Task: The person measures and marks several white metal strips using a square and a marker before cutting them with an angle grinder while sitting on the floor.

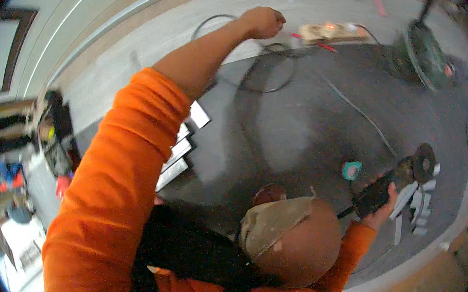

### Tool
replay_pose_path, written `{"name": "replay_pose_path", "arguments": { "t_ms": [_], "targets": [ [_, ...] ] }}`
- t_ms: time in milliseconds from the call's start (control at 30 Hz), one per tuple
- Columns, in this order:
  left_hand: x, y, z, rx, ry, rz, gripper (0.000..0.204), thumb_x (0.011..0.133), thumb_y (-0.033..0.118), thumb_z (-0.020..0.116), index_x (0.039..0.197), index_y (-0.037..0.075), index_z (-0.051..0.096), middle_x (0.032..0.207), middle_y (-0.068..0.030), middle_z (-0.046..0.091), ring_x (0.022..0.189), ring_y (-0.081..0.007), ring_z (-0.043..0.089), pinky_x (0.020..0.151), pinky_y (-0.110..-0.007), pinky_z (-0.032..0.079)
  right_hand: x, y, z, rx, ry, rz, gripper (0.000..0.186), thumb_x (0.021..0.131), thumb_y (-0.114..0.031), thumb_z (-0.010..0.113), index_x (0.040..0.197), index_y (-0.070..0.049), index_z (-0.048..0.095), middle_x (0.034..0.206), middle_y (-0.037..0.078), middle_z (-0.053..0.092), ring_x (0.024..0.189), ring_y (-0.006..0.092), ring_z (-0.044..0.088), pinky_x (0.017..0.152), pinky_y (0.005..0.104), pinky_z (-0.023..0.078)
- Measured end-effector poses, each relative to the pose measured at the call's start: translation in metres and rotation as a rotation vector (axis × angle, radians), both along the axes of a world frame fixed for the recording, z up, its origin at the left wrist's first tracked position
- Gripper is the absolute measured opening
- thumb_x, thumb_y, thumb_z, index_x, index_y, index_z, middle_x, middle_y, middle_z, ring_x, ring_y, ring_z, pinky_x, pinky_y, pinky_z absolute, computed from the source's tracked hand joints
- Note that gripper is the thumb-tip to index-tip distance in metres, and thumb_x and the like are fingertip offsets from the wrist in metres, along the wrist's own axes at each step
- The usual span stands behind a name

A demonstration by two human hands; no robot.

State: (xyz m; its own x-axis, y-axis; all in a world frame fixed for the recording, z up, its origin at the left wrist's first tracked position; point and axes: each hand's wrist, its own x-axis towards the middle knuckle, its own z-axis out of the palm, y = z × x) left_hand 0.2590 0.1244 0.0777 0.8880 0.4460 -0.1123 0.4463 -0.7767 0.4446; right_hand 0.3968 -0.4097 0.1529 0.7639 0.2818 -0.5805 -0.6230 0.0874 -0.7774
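My left hand (264,22) reaches out at the far side, beside a lit, pale power strip (334,33). Its fingers are curled in; what they hold, if anything, is hidden. A dark cable (263,90) lies in loops just below that hand. On the right, my right hand (379,215) grips an angle grinder (375,195) by its black body, with the round disc (424,162) facing up. Close to the grinder lies a teal tape measure (351,170). Several short pale strips (421,210) lie on the grinder's other side.
A dark grey sheet (305,131) covers much of the floor, with a thin metal rod (364,116) on it. White rectangular pieces (174,166) lie beside my left arm. A dark green round object (420,57) stands at the far right. Cluttered gear (22,179) fills the left.
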Motion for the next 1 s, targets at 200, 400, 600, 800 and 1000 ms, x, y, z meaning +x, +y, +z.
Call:
{"name": "replay_pose_path", "arguments": {
  "t_ms": [200,400,600,800,1000],
  "targets": [
    [-0.294,-0.012,-0.003,-0.083,0.497,0.215,0.062,0.09,0.058,0.06,0.112,0.0,0.068,0.115,-0.0231,0.068,0.109,-0.0401,0.064,0.093,-0.049,0.05,-0.017,0.067,0.005,-0.195,-0.125,0.296,0.036,0.088,-0.032,0.07,0.108,-0.003,0.06,0.084,0.01,0.066,0.072,0.0223,0.066,0.065,0.0356,0.055],
    [-0.374,-0.124,0.004,-0.213,0.607,0.488,0.087,0.076,0.052,0.08,0.14,0.002,0.046,0.12,-0.0261,0.066,0.116,-0.0411,0.062,0.097,-0.049,0.05,-0.02,0.158,-0.004,-0.27,-0.647,0.784,0.056,0.079,-0.019,0.08,0.126,-0.001,0.055,0.102,0.011,0.066,0.09,0.0227,0.067,0.078,0.0347,0.053],
    [-0.418,-0.139,-0.031,-0.087,0.325,0.467,0.057,0.087,0.041,0.07,0.13,0.006,0.055,0.117,-0.0239,0.067,0.115,-0.0403,0.062,0.094,-0.05,0.05,0.047,0.204,0.102,-0.851,-1.708,0.926,0.072,0.075,-0.022,0.081,0.136,-0.002,0.048,0.118,0.018,0.067,0.109,0.031,0.064,0.092,0.0408,0.049],
    [-0.283,-0.087,-0.006,0.121,0.067,0.262,0.025,0.089,0.022,0.062,0.111,0.009,0.067,0.109,-0.018,0.068,0.103,-0.0353,0.065,0.09,-0.047,0.053,0.105,0.161,0.244,-1.451,-1.535,0.701,0.067,0.076,-0.039,0.077,0.127,-0.002,0.053,0.109,0.017,0.067,0.1,0.031,0.066,0.088,0.0423,0.049],
    [-0.176,-0.142,-0.083,0.33,0.006,0.058,0.023,0.086,0.012,0.062,0.108,0.004,0.063,0.108,-0.0167,0.065,0.097,-0.0368,0.067,0.083,-0.046,0.057,0.193,0.063,0.225,-1.178,-1.344,0.494,0.05,0.078,-0.034,0.077,0.113,-0.003,0.059,0.091,0.007,0.062,0.078,0.0208,0.059,0.072,0.0361,0.048]
  ]
}}
